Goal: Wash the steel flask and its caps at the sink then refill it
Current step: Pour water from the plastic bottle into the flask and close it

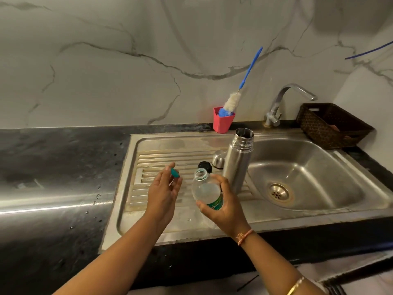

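Only one label shows: a green band with white lettering on the clear plastic water bottle [205,188], too blurred and too covered by fingers to read. The right hand [225,207] holds that bottle round its body, grip curled narrow about it, the open mouth tilted up and away over the ribbed steel drainboard [153,158]. The left hand [163,194] hovers just beside it, its grip a pinch of fingertips on a small teal bottle cap [174,173]. The tall steel flask [237,160] stands upright with its mouth open at the drainboard's right edge, just beside the round sink basin [308,167]. Two flask caps lie behind it to the left: one domed steel cup cap [218,159] on its side, touching or nearly touching the flask, and one black inner cap [204,166], partly hidden by the bottle's mouth. At the back rim stands one pink plastic cup [222,123] holding one blue-handled bottle brush [234,101] that leans right against the white marble wall [106,71]. One chrome tap [285,99] arches over the basin, and one dark woven basket [331,128] sits right of it. The black stone counter [53,167] runs off to the left. The right arm wears two bands: an orange thread [244,236] and a gold bangle [295,286].
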`<action>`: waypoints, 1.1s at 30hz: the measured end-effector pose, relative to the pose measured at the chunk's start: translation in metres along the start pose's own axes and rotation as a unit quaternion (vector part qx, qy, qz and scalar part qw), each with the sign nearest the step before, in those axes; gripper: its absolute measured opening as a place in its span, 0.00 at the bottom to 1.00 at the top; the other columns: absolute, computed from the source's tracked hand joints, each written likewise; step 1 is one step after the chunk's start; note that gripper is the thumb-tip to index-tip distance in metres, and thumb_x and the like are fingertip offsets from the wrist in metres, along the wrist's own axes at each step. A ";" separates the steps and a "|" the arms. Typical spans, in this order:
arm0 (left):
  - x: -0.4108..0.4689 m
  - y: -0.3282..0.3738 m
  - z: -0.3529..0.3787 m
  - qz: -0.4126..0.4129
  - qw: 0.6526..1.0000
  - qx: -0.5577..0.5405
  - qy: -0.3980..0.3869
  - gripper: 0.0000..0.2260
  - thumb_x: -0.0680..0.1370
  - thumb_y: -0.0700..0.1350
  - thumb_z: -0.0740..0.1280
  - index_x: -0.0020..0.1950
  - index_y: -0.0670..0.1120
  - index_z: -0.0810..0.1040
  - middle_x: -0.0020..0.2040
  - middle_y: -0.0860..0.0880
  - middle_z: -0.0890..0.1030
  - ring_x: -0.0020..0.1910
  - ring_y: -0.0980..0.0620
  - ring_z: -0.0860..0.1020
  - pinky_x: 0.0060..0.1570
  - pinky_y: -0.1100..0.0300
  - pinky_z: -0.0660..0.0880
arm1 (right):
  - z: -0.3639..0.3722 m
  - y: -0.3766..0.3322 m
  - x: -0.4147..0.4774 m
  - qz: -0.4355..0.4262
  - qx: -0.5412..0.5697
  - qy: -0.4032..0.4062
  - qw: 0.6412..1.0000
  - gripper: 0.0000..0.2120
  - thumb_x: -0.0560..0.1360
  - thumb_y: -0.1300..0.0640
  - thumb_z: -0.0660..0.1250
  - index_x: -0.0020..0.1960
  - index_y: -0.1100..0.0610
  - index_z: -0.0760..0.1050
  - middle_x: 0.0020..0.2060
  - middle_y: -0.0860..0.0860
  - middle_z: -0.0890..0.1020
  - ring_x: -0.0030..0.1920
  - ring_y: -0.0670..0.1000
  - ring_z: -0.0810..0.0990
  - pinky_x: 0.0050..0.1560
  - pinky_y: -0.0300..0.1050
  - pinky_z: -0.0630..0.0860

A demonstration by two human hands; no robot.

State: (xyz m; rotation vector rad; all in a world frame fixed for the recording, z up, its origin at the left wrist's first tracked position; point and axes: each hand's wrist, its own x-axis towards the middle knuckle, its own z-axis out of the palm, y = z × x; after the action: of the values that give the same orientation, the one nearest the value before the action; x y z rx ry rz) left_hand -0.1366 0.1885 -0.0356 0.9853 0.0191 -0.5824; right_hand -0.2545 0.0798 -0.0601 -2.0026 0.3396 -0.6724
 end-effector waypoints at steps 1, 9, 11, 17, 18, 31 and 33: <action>-0.002 0.005 0.001 0.009 1.000 -0.004 -0.005 0.09 0.80 0.46 0.61 0.53 0.46 0.79 0.48 0.46 0.78 0.50 0.52 0.78 0.58 0.57 0.75 | 0.006 -0.003 0.003 -0.007 -0.025 -0.012 1.000 0.33 0.65 0.42 0.71 0.66 0.48 0.64 0.59 0.46 0.74 0.56 0.44 0.75 0.55 0.37 0.75; 0.005 0.036 -0.008 0.076 0.996 0.037 0.001 0.10 0.77 0.41 0.65 0.56 0.38 0.77 0.46 0.45 0.82 0.49 0.49 0.81 0.48 0.60 0.80 | 0.040 -0.020 0.022 -0.026 -0.136 -0.036 0.990 0.38 0.65 0.34 0.64 0.70 0.49 0.63 0.59 0.47 0.73 0.53 0.46 0.74 0.52 0.39 0.76; 0.007 0.042 -0.011 0.084 0.996 0.036 0.006 0.07 0.77 0.40 0.65 0.53 0.39 0.78 0.44 0.46 0.83 0.48 0.49 0.81 0.46 0.61 0.81 | 0.045 -0.021 0.025 -0.025 -0.158 -0.043 0.986 0.38 0.65 0.33 0.63 0.70 0.48 0.63 0.58 0.48 0.73 0.52 0.47 0.75 0.51 0.44 0.78; 0.012 0.047 -0.013 0.117 0.991 0.062 -0.019 0.08 0.70 0.42 0.70 0.48 0.43 0.81 0.45 0.47 0.82 0.50 0.49 0.80 0.48 0.59 0.78 | 0.056 -0.025 0.030 0.003 -0.193 -0.033 0.981 0.40 0.63 0.30 0.60 0.71 0.47 0.63 0.59 0.49 0.73 0.55 0.50 0.74 0.55 0.46 0.76; 0.011 0.048 -0.012 0.119 0.990 0.064 -0.030 0.08 0.69 0.42 0.70 0.47 0.44 0.81 0.43 0.49 0.83 0.48 0.50 0.80 0.48 0.59 0.78 | 0.057 -0.026 0.031 0.010 -0.188 -0.030 0.982 0.40 0.64 0.31 0.63 0.71 0.47 0.63 0.59 0.50 0.73 0.55 0.50 0.74 0.54 0.46 0.76; 0.025 0.052 -0.023 0.101 0.973 0.160 -0.129 0.08 0.78 0.40 0.63 0.53 0.45 0.80 0.49 0.52 0.83 0.54 0.51 0.80 0.57 0.56 0.76 | 0.056 -0.034 0.047 0.046 -0.098 0.001 0.994 0.35 0.68 0.46 0.74 0.70 0.50 0.65 0.59 0.50 0.74 0.54 0.44 0.73 0.45 0.21 0.68; 0.028 0.053 -0.024 0.097 0.971 0.162 -0.149 0.08 0.79 0.40 0.61 0.55 0.45 0.78 0.52 0.50 0.81 0.56 0.51 0.79 0.58 0.55 0.76 | 0.055 -0.034 0.050 0.053 -0.074 -0.007 0.996 0.35 0.68 0.47 0.74 0.70 0.51 0.66 0.60 0.50 0.74 0.56 0.45 0.73 0.47 0.21 0.68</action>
State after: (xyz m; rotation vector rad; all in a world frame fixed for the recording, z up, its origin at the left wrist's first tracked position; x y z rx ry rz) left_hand -0.0826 0.2169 -0.0160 1.1906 -0.4474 -0.5568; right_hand -0.1832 0.1110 -0.0362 -2.1108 0.4973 -0.5806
